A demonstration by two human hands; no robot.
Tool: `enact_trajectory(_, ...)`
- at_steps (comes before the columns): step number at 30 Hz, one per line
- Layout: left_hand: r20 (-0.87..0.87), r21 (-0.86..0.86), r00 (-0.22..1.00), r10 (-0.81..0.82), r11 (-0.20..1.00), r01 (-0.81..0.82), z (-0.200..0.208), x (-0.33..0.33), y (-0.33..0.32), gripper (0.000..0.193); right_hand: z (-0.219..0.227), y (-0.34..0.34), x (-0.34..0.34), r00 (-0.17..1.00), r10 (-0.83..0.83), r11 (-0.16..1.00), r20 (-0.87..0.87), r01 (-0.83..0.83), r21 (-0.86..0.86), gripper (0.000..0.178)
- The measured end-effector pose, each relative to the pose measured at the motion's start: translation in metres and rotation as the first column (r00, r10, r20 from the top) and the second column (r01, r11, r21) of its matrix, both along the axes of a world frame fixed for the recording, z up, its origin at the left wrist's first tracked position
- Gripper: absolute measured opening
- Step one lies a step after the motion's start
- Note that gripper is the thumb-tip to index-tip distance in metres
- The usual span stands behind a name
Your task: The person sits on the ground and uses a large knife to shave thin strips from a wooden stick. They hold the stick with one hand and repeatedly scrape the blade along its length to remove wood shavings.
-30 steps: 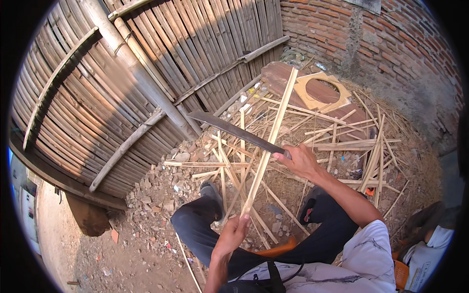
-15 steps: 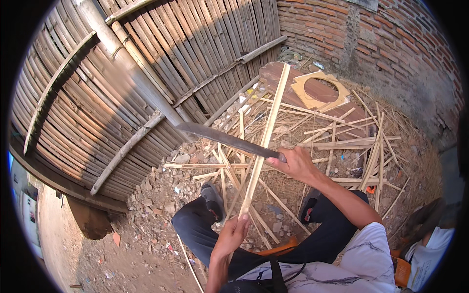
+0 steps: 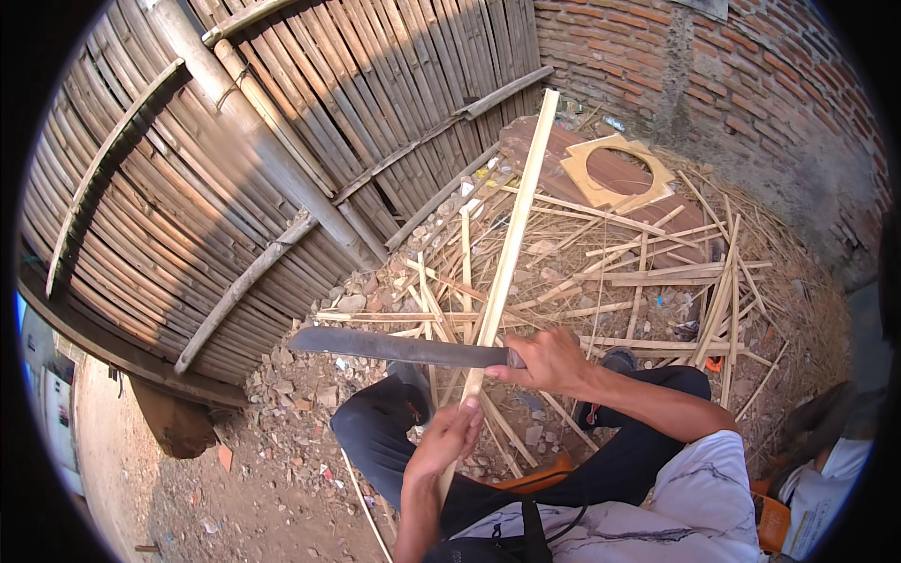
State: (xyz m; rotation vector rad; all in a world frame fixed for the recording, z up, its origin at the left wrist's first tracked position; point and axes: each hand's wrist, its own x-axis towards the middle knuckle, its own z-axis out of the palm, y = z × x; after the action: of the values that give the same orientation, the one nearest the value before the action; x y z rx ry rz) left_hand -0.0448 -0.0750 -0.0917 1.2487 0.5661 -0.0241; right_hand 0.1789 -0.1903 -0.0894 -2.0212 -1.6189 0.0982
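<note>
My left hand (image 3: 449,433) is closed round the lower part of a long pale bamboo strip (image 3: 518,220), which slants up and away from me. In my right hand (image 3: 552,363) is the handle of a machete (image 3: 394,348) with a broad dark blade. The blade lies across the strip a little above my left hand, its tip out to the left over the rubble. Whether its edge cuts into the bamboo I cannot tell. My fingers hide most of the handle.
Loose bamboo strips (image 3: 657,277) lie scattered on the stony ground ahead and to the right. Behind them is a brown board (image 3: 530,141) with a pale cut-out panel (image 3: 582,169). A bamboo fence (image 3: 235,188) stands left, a brick wall (image 3: 751,103) at the back right.
My right hand has drawn the machete down along the strip toward my left hand, and its blade now lies nearly level. The strip's far end has risen slightly.
</note>
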Motion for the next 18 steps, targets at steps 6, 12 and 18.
enact_trajectory(6,0.019,0.010,1.000,0.024,1.000,-0.024,0.002,-0.003,-0.004,0.046,0.004,0.007,0.023,0.994,-0.105,0.991,0.022,0.103,0.087,0.072)
enact_trajectory(12,-0.080,-0.196,0.997,0.017,0.980,-0.033,-0.014,-0.034,-0.010,0.045,0.013,0.009,0.079,0.940,-0.280,0.959,-0.196,0.281,-0.021,0.074)
enact_trajectory(18,-0.053,-0.443,0.998,-0.034,0.896,0.007,-0.008,-0.030,-0.002,0.044,0.009,0.000,0.061,0.972,-0.167,0.963,-0.163,0.196,0.185,0.069)
